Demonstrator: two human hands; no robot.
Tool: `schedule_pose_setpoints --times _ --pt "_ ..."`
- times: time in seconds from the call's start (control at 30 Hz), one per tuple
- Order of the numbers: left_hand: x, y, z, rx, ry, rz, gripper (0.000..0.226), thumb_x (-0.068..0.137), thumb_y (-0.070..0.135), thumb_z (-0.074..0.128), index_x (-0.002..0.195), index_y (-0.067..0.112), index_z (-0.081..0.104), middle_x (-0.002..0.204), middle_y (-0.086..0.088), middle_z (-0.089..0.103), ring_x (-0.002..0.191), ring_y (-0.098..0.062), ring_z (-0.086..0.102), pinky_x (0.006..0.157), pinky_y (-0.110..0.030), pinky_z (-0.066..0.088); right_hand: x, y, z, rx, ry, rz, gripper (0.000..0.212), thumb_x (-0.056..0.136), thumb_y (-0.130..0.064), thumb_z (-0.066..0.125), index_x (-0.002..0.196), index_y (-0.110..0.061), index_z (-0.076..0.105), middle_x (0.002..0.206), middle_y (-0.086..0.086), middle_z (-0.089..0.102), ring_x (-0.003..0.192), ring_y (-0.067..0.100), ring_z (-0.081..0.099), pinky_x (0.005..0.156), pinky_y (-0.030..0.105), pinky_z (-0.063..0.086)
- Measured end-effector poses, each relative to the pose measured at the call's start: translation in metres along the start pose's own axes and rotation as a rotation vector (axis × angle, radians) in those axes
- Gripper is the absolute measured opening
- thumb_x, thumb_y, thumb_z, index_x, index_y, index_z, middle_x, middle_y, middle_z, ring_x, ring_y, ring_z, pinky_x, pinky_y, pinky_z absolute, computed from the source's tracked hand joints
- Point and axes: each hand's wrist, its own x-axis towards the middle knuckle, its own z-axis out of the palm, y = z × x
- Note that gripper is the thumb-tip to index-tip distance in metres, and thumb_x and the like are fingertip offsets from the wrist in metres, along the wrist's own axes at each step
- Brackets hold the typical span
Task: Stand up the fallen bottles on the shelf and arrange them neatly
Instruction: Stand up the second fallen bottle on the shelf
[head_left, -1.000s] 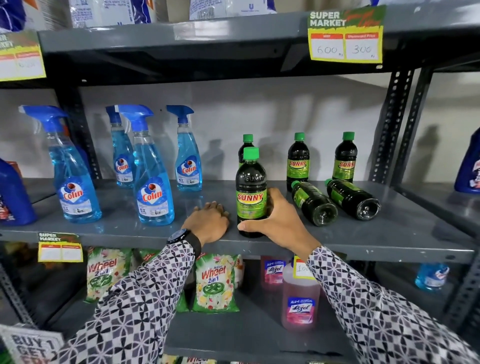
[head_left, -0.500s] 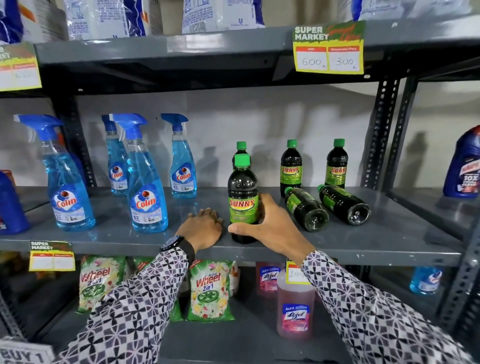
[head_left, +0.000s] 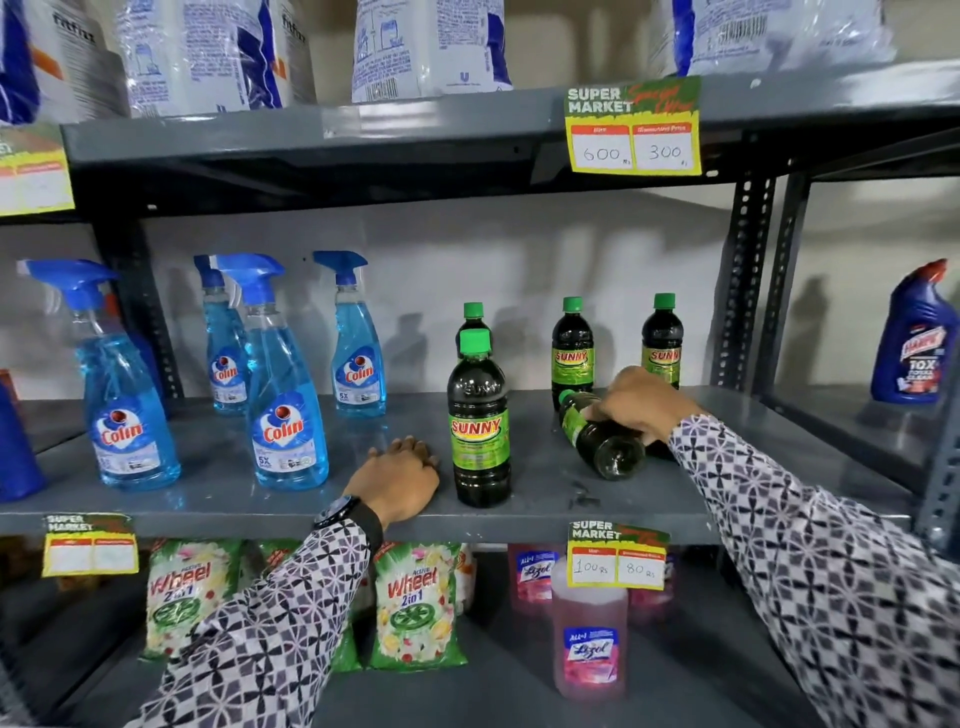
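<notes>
Open gap on the grey metal shelf (head_left: 519, 522)

Bare shelf lies between the blue spray bottles (head_left: 287, 415) and the upright dark green-capped bottle (head_left: 480, 426); standing bottles line the back.

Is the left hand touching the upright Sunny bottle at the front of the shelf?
Apart. In the head view, a narrow strip of grey shelf shows between the left hand, which lies flat, and the front Sunny bottle.

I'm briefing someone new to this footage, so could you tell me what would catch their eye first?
Probably the right hand closing over a fallen Sunny bottle on the middle shelf, with an upright Sunny bottle at the front beside the resting left hand. To the left stand bright blue Colin spray bottles.
</notes>
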Motion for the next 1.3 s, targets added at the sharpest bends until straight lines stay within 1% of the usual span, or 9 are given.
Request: schedule_pose_setpoints --times 0.1,0.2,0.37,0.57,0.77,0.93,1.13,1.2,1.3 --pt "0.000 0.000 0.000 -0.034 0.016 -0.009 0.051 0.105 0.033 0.027 0.148 0.012 0.043 0.165 -0.011 0.033 0.154 -0.027 0.029 0.125 -0.053 0.019 -0.001 -0.005 0.002 0.181 -0.155 0.111 0.056 0.071 -0.052 0.093 0.100 -0.014 0.064 0.098 0.010 0.071 0.085 0.027 0.070 0.054 0.031 0.059" --pt "0.000 -0.001 0.000 0.000 -0.002 0.003 0.052 0.106 0.033 0.026 0.152 0.012 0.039 0.166 -0.011 0.031 0.156 -0.026 0.025 0.125 -0.054 0.018 -0.005 -0.004 0.011 0.272 -0.269 0.200 0.062 0.073 -0.055 0.090 0.115 -0.017 0.064 0.110 0.012 0.072 0.089 0.027 0.070 0.058 0.031 0.054" --pt "0.000 0.001 -0.001 0.027 0.000 -0.001 0.052 0.107 0.034 0.025 0.153 0.012 0.038 0.166 -0.011 0.031 0.156 -0.026 0.025 0.125 -0.054 0.020 -0.009 0.008 0.019 0.619 -0.118 0.129 0.052 0.073 -0.039 0.093 0.109 -0.012 0.067 0.097 0.012 0.078 0.081 0.026 0.078 0.051 0.030 0.060" --pt "-0.003 0.003 -0.003 -0.026 0.012 -0.006 0.051 0.107 0.033 0.027 0.152 0.013 0.040 0.167 -0.010 0.031 0.156 -0.024 0.025 0.127 -0.052 0.018 -0.010 0.014 0.041 0.682 0.194 -0.125 0.059 0.068 -0.039 0.098 0.108 -0.029 0.056 0.107 -0.004 0.075 0.099 0.016 0.072 0.092 0.041 0.058" --pt "-0.003 0.002 -0.003 -0.034 0.004 -0.008 0.050 0.106 0.031 0.026 0.151 0.013 0.040 0.166 -0.011 0.031 0.156 -0.025 0.025 0.126 -0.052 0.019 -0.011 0.025 0.058 0.582 0.274 -0.209 0.071 0.068 -0.039 0.098 0.116 -0.022 0.049 0.105 -0.002 0.072 0.099 0.022 0.072 0.094 0.049 0.060" --pt "0.000 0.000 -0.001 0.028 -0.011 0.014 0.052 0.107 0.031 0.026 0.154 0.010 0.036 0.167 -0.012 0.029 0.157 -0.025 0.023 0.126 -0.052 0.020 -0.014 0.026 0.063 0.560 0.283 -0.259 0.076 0.065 -0.047 0.098 0.120 -0.029 0.049 0.106 -0.011 0.070 0.098 0.011 0.071 0.086 0.031 0.056" --pt "0.001 -0.002 0.000 0.042 -0.010 0.018 0.053 0.107 0.032 0.028 0.156 0.011 0.035 0.168 -0.011 0.028 0.157 -0.026 0.022 0.127 -0.053 0.020 -0.008 0.031 0.061 0.791 0.093 -0.298 0.068 0.088 -0.001 0.073 0.144 -0.034 0.053 0.130 0.000 0.072 0.122 0.019 0.067 0.115 0.050 0.048" --pt "0.001 -0.002 0.000 0.040 -0.011 0.019 0.054 0.107 0.033 0.028 0.156 0.011 0.035 0.168 -0.010 0.028 0.157 -0.026 0.022 0.127 -0.052 0.020 -0.008 0.030 0.061 0.756 0.092 -0.294 0.070 0.083 0.003 0.077 0.136 -0.039 0.058 0.124 -0.004 0.075 0.118 0.015 0.069 0.114 0.050 0.049" --pt "0.001 -0.002 0.000 0.010 -0.011 0.005 0.054 0.107 0.033 0.027 0.157 0.012 0.033 0.169 -0.010 0.026 0.158 -0.025 0.021 0.127 -0.052 0.018 -0.013 0.026 0.061 0.689 0.142 -0.292 0.075 0.071 -0.015 0.096 0.127 -0.047 0.058 0.125 -0.004 0.071 0.116 0.013 0.069 0.111 0.044 0.052"
